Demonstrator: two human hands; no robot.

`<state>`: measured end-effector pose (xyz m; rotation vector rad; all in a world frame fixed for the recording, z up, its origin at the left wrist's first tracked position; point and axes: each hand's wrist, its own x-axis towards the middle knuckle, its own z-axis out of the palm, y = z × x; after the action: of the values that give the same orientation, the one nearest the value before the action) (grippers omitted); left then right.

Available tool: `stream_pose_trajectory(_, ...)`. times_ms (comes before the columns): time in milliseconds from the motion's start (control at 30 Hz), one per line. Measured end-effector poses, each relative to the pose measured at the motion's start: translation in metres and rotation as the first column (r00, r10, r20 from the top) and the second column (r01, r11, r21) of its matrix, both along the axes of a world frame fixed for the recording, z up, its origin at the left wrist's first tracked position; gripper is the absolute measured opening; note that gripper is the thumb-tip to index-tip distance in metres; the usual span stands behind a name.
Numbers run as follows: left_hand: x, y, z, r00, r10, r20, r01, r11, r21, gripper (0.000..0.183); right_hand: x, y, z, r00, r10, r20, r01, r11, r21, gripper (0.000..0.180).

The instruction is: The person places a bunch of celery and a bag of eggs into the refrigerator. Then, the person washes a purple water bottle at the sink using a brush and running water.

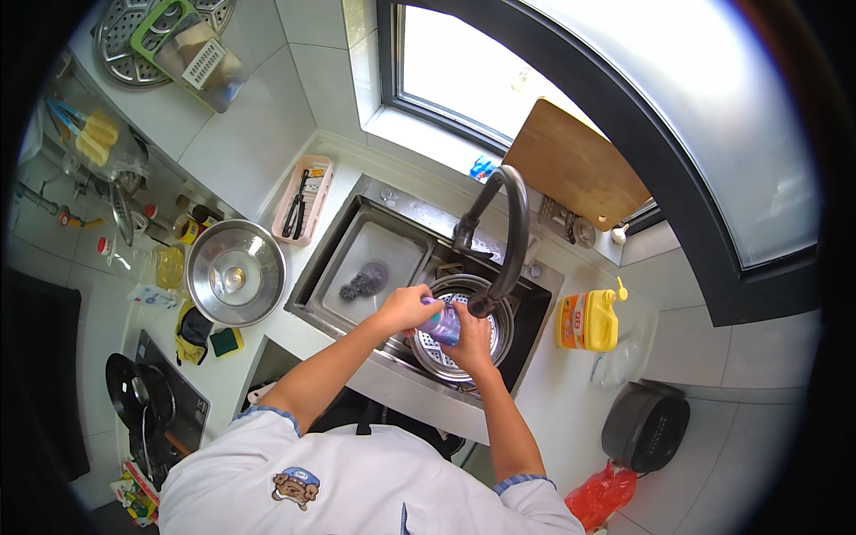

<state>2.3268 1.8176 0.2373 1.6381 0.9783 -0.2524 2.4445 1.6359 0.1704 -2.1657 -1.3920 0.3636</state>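
Above the sink, my left hand (409, 309) grips the upper left end of a translucent purple cup or bottle (441, 325). My right hand (473, 341) is closed around its lower right side. It lies tilted between them, just left of the spout of the dark gooseneck faucet (517, 221). Directly below is a round stainless-steel pot with a perforated steamer plate (498, 344), partly covered by my right hand and forearm. In the left part of the sink, a rectangular metal basin (394, 234) holds steel wool scourers (361, 286).
A steel bowl (236, 273), a pink utensil tray (314, 194) and a sponge (226, 342) stand on the left counter. A yellow detergent jug (588, 321) and a black appliance (645, 428) are at right. A wooden cutting board (575, 164) leans by the window.
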Motion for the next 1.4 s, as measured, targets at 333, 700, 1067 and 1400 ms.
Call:
stream_pose_trajectory(333, -0.105, 0.065, -0.035, 0.931, 0.315, 0.185, -0.249, 0.917, -0.311, 0.047, 0.005, -0.005, -0.028, 0.894, -0.194, -0.404, 0.246, 0.966, 0.082, 0.087)
stream_pose_trajectory(700, -0.249, 0.054, -0.063, 0.939, -0.027, -0.343, 0.263, 0.701, 0.663, 0.074, 0.011, -0.002, -0.033, 0.925, -0.256, -0.28, 0.307, 0.939, 0.155, 0.085)
stream_pose_trajectory(1067, -0.2, 0.029, -0.053, 0.987, -0.163, -0.01, 0.095, 0.518, 0.85, 0.064, -0.004, -0.002, -0.028, 0.925, -0.261, -0.277, 0.32, 0.927, 0.197, 0.086)
stream_pose_trajectory(1400, 0.026, -0.039, -0.097, 0.784, 0.301, 0.543, -0.116, 0.93, -0.349, 0.043, -0.015, -0.013, 0.005, 0.936, -0.35, -0.037, 0.338, 0.923, -0.185, 0.096)
